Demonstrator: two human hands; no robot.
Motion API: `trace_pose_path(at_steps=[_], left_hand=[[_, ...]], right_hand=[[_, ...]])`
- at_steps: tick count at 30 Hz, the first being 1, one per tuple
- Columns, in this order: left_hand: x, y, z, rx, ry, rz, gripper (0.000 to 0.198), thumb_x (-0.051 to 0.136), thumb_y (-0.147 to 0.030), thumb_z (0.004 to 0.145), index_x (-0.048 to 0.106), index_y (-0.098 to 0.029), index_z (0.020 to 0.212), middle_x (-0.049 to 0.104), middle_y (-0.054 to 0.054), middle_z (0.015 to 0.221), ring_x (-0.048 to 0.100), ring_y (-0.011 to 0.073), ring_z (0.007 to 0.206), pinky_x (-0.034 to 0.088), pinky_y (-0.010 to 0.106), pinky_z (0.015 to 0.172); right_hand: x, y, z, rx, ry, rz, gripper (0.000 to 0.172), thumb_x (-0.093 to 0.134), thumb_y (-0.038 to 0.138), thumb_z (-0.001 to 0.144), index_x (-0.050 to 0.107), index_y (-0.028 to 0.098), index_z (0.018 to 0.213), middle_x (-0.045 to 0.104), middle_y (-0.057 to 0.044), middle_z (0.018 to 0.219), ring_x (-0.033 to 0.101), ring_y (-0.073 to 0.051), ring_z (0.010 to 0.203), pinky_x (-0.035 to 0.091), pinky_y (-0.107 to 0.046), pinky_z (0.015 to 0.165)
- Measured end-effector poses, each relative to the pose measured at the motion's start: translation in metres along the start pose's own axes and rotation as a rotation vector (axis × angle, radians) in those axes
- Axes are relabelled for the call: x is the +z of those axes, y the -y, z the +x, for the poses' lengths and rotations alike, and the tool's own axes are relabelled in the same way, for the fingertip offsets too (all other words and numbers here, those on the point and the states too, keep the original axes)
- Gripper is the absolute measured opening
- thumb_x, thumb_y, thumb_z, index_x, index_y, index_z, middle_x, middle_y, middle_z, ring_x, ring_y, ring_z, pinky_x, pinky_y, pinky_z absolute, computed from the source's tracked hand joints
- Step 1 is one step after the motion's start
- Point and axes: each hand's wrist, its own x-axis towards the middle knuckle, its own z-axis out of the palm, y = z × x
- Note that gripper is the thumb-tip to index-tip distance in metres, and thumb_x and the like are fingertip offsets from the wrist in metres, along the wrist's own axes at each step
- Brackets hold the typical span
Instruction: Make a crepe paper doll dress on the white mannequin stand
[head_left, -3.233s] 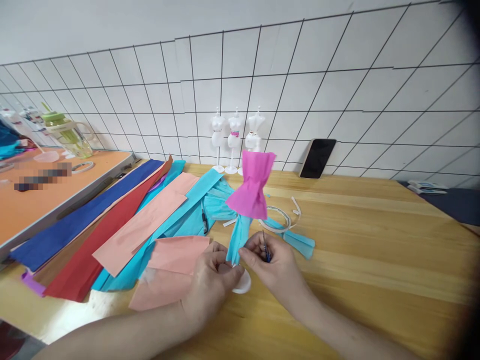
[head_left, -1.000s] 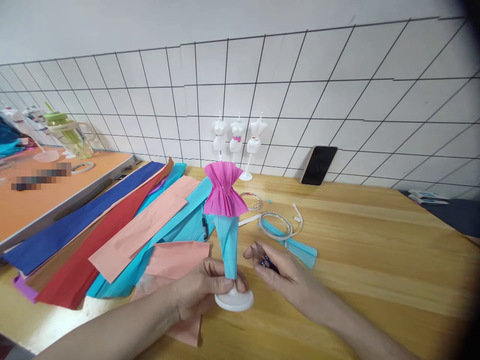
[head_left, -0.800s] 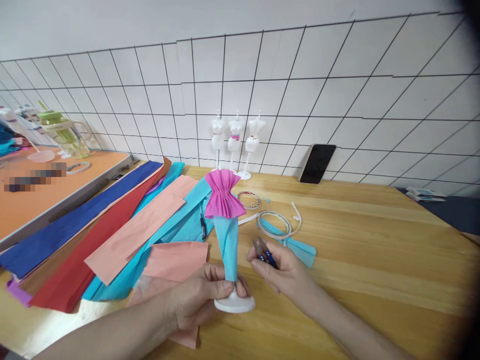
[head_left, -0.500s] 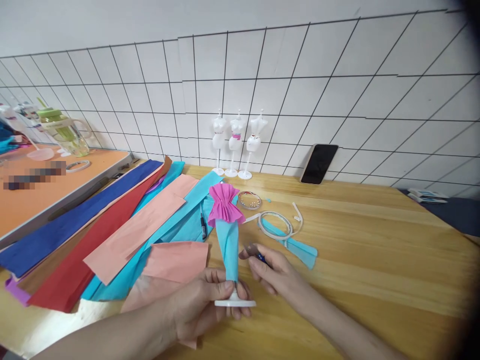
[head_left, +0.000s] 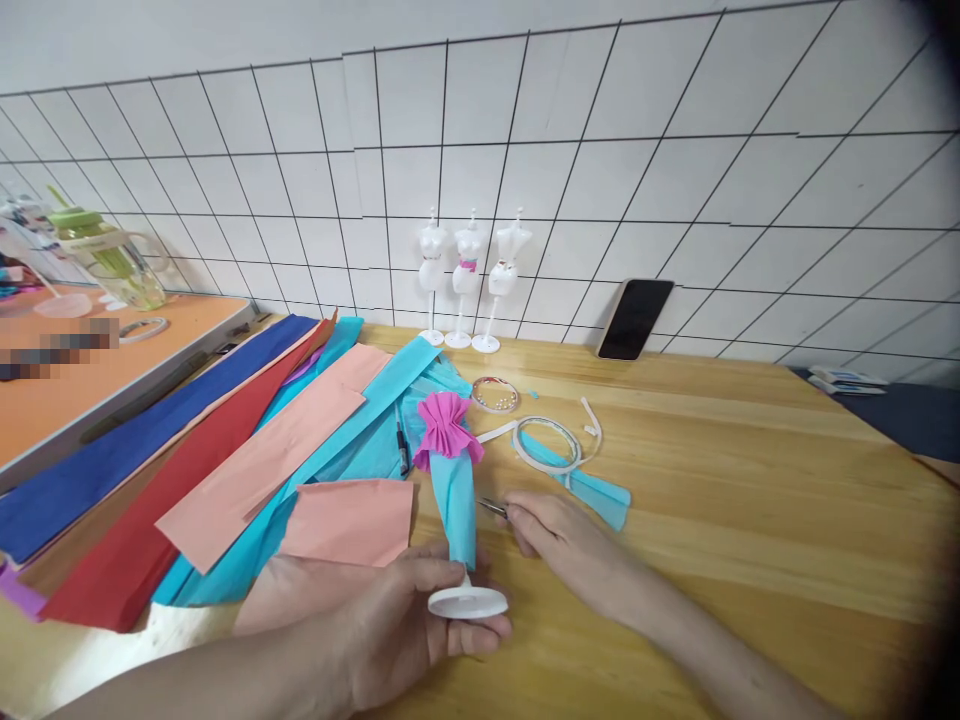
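Far left: green-lidded drink bottle (head_left: 109, 260) on the orange table; any print on it too small to read. Crepe paper strips (head_left: 157, 410) fanned out beside it, unmarked. Black marker pen (head_left: 402, 447) lies near, its label not legible.

Centre: your left hand (head_left: 405, 620) is closed round the stem of the miniature dress form (head_left: 467, 602), base tipped towards you, top leaning away. It wears a pink gathered bodice (head_left: 444, 425) over a narrow blue skirt (head_left: 454, 505). Three more dress forms (head_left: 466, 272) stand behind by the wall; no lettering made out.

Just right of the skirt: your right hand (head_left: 551, 530) grips thread snips (head_left: 493, 507), blades apart from the paper.

Step in hand, my reading: checking the wrap, perhaps for trimming. Any cut would call for steadying the form and bringing the tips to the loose edge only.

Further right: smartphone (head_left: 637, 318), screen dark; packets (head_left: 847, 380), print unreadable.
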Motion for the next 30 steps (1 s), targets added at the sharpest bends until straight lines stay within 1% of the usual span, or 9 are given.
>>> trace_pose_path(at_steps=[3,6,9,11,13,17,21,25,30], left_hand=[[0.002,0.0,0.0,-0.003,-0.011,-0.005,0.021,0.058,-0.018,0.071,0.06,-0.01,0.09,0.066,0.011,0.087,0.065,0.0231,0.084,0.046,0.034,0.08],[0.003,0.0,0.002,-0.024,-0.075,0.006,0.031,0.054,-0.039,0.078,0.06,-0.011,0.089,0.067,0.011,0.084,0.066,0.0244,0.081,0.047,0.037,0.08],[0.007,-0.003,0.0,-0.055,-0.234,0.064,0.043,0.054,-0.057,0.075,0.059,-0.014,0.085,0.067,0.009,0.076,0.067,0.0248,0.076,0.048,0.037,0.078],[0.011,-0.007,-0.003,-0.083,-0.366,0.078,0.042,0.06,-0.058,0.07,0.056,-0.018,0.084,0.067,0.005,0.071,0.067,0.026,0.075,0.048,0.038,0.076],[0.012,-0.008,-0.006,-0.078,-0.428,0.088,0.037,0.064,-0.052,0.069,0.054,-0.02,0.084,0.067,0.003,0.068,0.068,0.026,0.072,0.049,0.038,0.074],[0.006,-0.006,-0.003,-0.004,-0.345,0.096,0.027,0.064,-0.038,0.07,0.055,-0.016,0.082,0.069,0.009,0.075,0.068,0.0247,0.07,0.049,0.036,0.076],[0.001,-0.003,0.003,-0.05,-0.3,0.088,0.036,0.059,-0.046,0.073,0.06,-0.011,0.082,0.068,0.011,0.08,0.067,0.0236,0.07,0.05,0.037,0.079],[0.004,-0.007,0.002,-0.045,-0.335,0.12,0.046,0.053,-0.056,0.075,0.059,-0.012,0.088,0.068,0.01,0.076,0.067,0.0234,0.067,0.049,0.036,0.078],[0.01,-0.01,-0.002,0.012,-0.423,0.198,0.034,0.06,-0.044,0.075,0.047,-0.021,0.094,0.067,0.004,0.063,0.066,0.0218,0.06,0.048,0.033,0.069]], right_hand=[[-0.004,-0.002,0.002,0.023,0.051,-0.054,0.034,0.035,0.025,0.088,0.042,0.02,0.055,0.05,0.002,0.056,0.046,-0.014,0.055,0.028,-0.027,0.053],[-0.004,-0.003,0.005,0.012,0.095,0.007,0.035,0.035,0.022,0.087,0.045,0.019,0.053,0.052,0.002,0.056,0.047,-0.014,0.055,0.028,-0.026,0.053],[-0.004,-0.005,0.005,-0.001,0.102,0.059,0.035,0.036,0.023,0.086,0.049,0.019,0.054,0.052,0.002,0.054,0.048,-0.013,0.054,0.028,-0.026,0.052],[-0.004,-0.007,0.005,0.006,0.089,0.061,0.038,0.035,0.026,0.088,0.048,0.019,0.053,0.053,0.002,0.054,0.048,-0.014,0.054,0.029,-0.026,0.052],[-0.004,-0.006,0.003,0.017,0.088,0.06,0.041,0.033,0.029,0.089,0.046,0.019,0.052,0.054,0.001,0.055,0.049,-0.014,0.055,0.03,-0.027,0.054],[-0.002,0.001,0.001,0.031,0.126,0.054,0.038,0.03,0.026,0.09,0.041,0.02,0.054,0.05,0.002,0.055,0.049,-0.014,0.056,0.03,-0.026,0.054],[0.002,0.005,0.002,0.039,0.087,-0.013,0.036,0.031,0.026,0.089,0.044,0.02,0.056,0.049,0.002,0.055,0.048,-0.014,0.056,0.029,-0.026,0.053],[0.001,0.008,0.005,0.05,0.066,-0.043,0.036,0.032,0.026,0.09,0.047,0.02,0.057,0.053,0.0,0.056,0.049,-0.015,0.056,0.028,-0.027,0.053],[-0.003,0.012,0.003,0.051,0.057,-0.061,0.036,0.028,0.027,0.092,0.041,0.021,0.059,0.054,0.001,0.057,0.05,-0.016,0.058,0.029,-0.027,0.054]])
